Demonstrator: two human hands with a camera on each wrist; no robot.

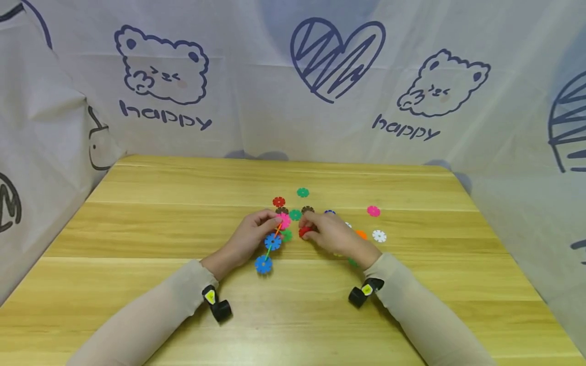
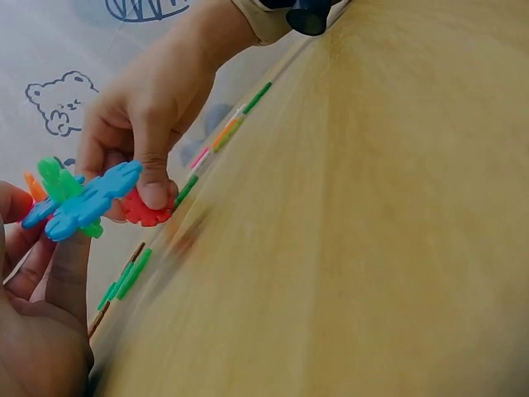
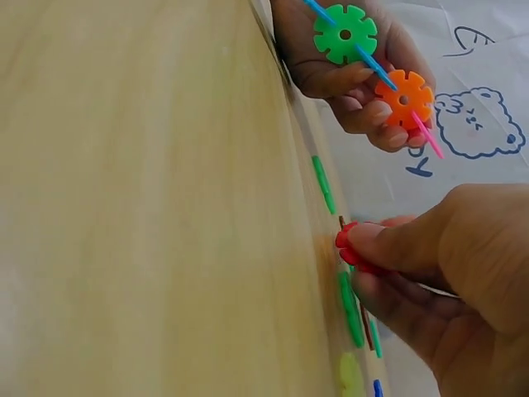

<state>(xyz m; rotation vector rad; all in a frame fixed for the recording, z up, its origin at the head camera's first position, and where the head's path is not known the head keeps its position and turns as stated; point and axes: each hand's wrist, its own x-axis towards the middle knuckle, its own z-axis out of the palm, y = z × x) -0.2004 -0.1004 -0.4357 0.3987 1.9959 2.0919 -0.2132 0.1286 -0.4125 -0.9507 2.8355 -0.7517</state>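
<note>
Woodgrain table (image 1: pixel 293 315) has flat notched discs (image 1: pixel 302 192) scattered short of its far edge. Left hand (image 1: pixel 247 238) pinches a slotted-together plastic disc chain (image 1: pixel 273 242), right hand (image 1: pixel 333 235) a little red disc (image 2: pixel 147 210).

"happy" (image 1: pixel 166 116), 2 times, on backdrop cloth (image 1: pixel 265 122)

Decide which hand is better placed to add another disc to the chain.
Probably the right hand: it pinches a red disc near the chain, which the left hand holds.

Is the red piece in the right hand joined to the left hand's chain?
No, the head view shows a gap between the red piece and the chain.
</note>
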